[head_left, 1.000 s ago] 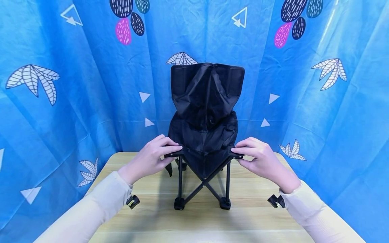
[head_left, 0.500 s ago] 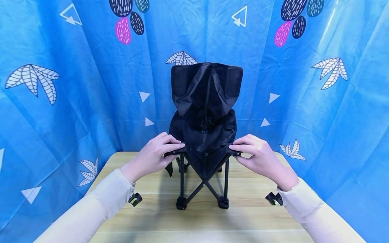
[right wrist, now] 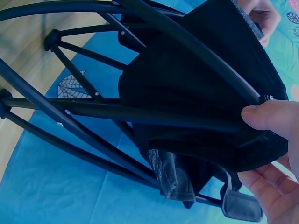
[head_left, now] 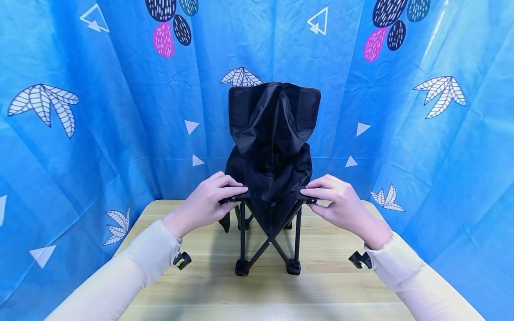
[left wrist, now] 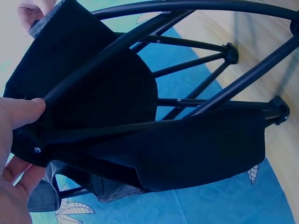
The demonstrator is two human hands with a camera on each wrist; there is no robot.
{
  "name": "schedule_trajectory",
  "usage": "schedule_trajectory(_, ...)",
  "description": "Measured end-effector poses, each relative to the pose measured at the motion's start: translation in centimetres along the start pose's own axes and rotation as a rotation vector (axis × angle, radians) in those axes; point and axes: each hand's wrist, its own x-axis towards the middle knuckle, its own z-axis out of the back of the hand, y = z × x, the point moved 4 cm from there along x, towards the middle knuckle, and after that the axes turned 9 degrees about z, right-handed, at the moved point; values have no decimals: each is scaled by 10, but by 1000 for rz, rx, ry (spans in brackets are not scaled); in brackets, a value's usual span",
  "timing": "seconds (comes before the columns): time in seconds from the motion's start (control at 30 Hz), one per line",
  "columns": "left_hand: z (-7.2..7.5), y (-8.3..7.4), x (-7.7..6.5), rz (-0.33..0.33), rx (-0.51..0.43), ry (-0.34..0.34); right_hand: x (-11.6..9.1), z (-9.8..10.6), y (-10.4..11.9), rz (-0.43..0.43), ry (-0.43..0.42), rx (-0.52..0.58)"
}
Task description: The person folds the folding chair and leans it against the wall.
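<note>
A small black folding chair [head_left: 275, 133] stands upright, its fabric seat [head_left: 267, 214] sagging in the middle above crossed front legs. At the seat's front left corner, my left hand [head_left: 205, 198] pinches the edge with fingers on top and thumb beneath. My right hand [head_left: 341, 200] grips the front right corner in the same manner. In the left wrist view the thumb [left wrist: 28, 112] presses the underside of the corner beside a metal tube. The right wrist view shows the other thumb [right wrist: 266, 114] likewise under its corner. The rear legs are mostly hidden behind the seat.
The chair's feet [head_left: 242, 267] rest on a light wooden table [head_left: 192, 285]. A blue patterned curtain [head_left: 80, 169] hangs behind and on both sides. A dark fabric flap [head_left: 225, 222] dangles at the chair's left. Small black devices [head_left: 182, 261] sit at the wrists.
Both hands have moved slightly inward and up with the seat corners. The front feet stand closer together, and the seat and backrest have narrowed a little.
</note>
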Motion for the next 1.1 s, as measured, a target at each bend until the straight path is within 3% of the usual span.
schedule_trajectory(1.1, -2, -4, 16, 11, -13, 16, 18, -8, -3, 22, -24, 22)
